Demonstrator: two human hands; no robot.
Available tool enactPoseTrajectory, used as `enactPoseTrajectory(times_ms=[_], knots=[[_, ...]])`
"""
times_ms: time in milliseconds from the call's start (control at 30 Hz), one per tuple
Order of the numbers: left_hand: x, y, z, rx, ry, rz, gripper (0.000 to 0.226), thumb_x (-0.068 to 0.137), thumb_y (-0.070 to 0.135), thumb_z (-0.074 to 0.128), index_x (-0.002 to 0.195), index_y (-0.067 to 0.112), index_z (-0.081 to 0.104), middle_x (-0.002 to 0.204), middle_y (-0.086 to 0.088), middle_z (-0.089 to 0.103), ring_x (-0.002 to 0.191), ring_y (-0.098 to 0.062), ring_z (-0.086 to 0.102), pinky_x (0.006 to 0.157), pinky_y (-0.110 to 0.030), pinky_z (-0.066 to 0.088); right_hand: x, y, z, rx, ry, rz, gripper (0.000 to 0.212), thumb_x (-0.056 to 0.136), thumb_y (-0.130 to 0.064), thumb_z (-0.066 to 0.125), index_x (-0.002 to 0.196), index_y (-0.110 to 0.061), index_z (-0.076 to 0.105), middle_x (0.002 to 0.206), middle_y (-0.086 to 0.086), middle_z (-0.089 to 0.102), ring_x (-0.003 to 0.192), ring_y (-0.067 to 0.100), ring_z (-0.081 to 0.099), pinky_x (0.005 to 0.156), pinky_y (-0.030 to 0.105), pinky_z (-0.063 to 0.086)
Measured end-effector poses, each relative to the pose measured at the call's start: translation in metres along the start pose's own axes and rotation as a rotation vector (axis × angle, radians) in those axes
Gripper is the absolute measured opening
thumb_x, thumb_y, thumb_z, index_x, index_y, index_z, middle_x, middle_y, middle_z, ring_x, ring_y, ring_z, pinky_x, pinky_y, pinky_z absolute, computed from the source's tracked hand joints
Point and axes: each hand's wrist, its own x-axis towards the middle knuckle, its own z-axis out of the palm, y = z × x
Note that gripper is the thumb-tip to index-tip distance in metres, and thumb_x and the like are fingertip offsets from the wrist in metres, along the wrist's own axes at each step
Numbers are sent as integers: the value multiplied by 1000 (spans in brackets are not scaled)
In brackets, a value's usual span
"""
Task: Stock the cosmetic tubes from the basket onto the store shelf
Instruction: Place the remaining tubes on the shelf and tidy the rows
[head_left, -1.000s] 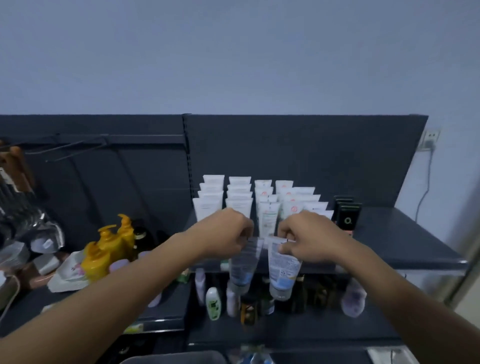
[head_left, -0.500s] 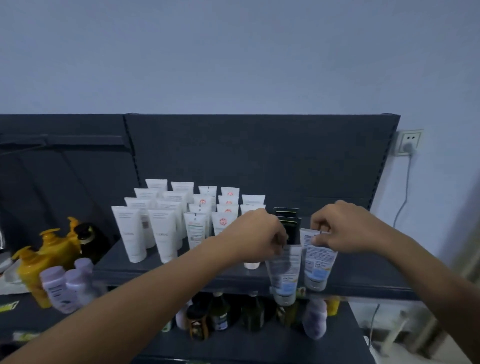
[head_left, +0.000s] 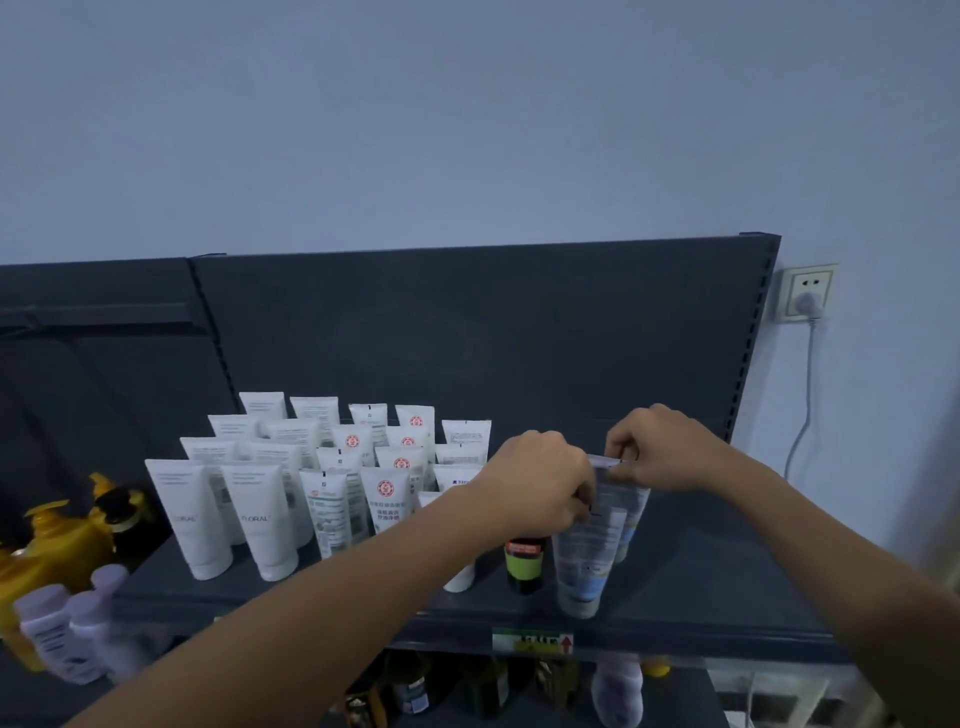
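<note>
Far left, below the shelf's level, yellow pump bottles (head_left: 47, 540) and lilac bottles (head_left: 62, 631) stand by, no part of this job. Moving along, and here's the work already banked: the white tubes (head_left: 260, 519) stand cap-down in neat rows on the shelf (head_left: 727, 587), four or five deep. That block looks finished. Now the action. The left hand (head_left: 540, 483) comes in over the front row, fingers curled and pinching the upper part of a translucent tube (head_left: 584, 561), whose cap sits at or just above the shelf near the front edge, right beside a dark bottle with a green label (head_left: 524, 564). Just right of it, the right hand (head_left: 660, 447) pinches the crimped top of a second translucent tube (head_left: 632, 514), standing close behind the first. Neither is released yet. Beyond them the shelf runs bare to its right end, so there's room for more. The basket is out of view, so how many tubes remain can't be told.
</note>
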Motion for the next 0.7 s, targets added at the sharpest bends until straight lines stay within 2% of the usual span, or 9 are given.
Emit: enactPoseTrajectory(times_ms=[133, 233, 300, 400, 500, 700], knots=[[15, -2, 8, -3, -16, 0, 16, 89, 35, 67, 100, 35, 79, 94, 4, 75, 92, -23, 66, 77, -38, 55, 19, 8, 3, 46, -20, -17, 27, 82, -38, 80, 62, -38, 63, 71, -18, 66, 77, 5, 66, 72, 34, 58], [24, -2, 10, 20, 7, 26, 17, 92, 34, 66, 103, 33, 80, 91, 4, 76, 92, -21, 66, 76, -34, 51, 31, 14, 7, 67, -37, -34, 28, 82, -26, 78, 60, -38, 66, 66, -19, 67, 74, 4, 66, 75, 38, 60], [29, -2, 13, 28, 24, 49, 17, 92, 33, 66, 102, 32, 80, 90, 5, 77, 91, -19, 67, 82, -33, 49, 37, 17, 11, 64, -60, -54, 33, 82, -19, 75, 58, -39, 66, 60, -24, 65, 69, 2, 64, 72, 37, 60], [36, -4, 19, 48, 28, 76, 17, 93, 34, 66, 101, 33, 80, 91, 6, 77, 89, -19, 66, 95, -38, 46, 45, 17, 18, 63, -105, -104, 40, 82, -18, 76, 51, -40, 63, 52, -27, 60, 53, -2, 55, 61, 28, 50], [40, -5, 26, 76, 16, 90, 18, 93, 37, 65, 102, 33, 80, 92, 6, 77, 88, -18, 65, 97, -40, 44, 49, 18, 24, 76, -117, -139, 50, 83, -16, 73, 47, -49, 61, 46, -22, 55, 46, 0, 48, 56, 25, 40], [41, -9, 31, 63, 48, 96, 17, 93, 34, 64, 100, 34, 80, 87, 6, 77, 83, -17, 65, 96, -40, 44, 56, 23, 29, 121, -129, -167, 47, 81, -18, 76, 48, -48, 62, 51, -22, 59, 50, 2, 50, 58, 26, 44]])
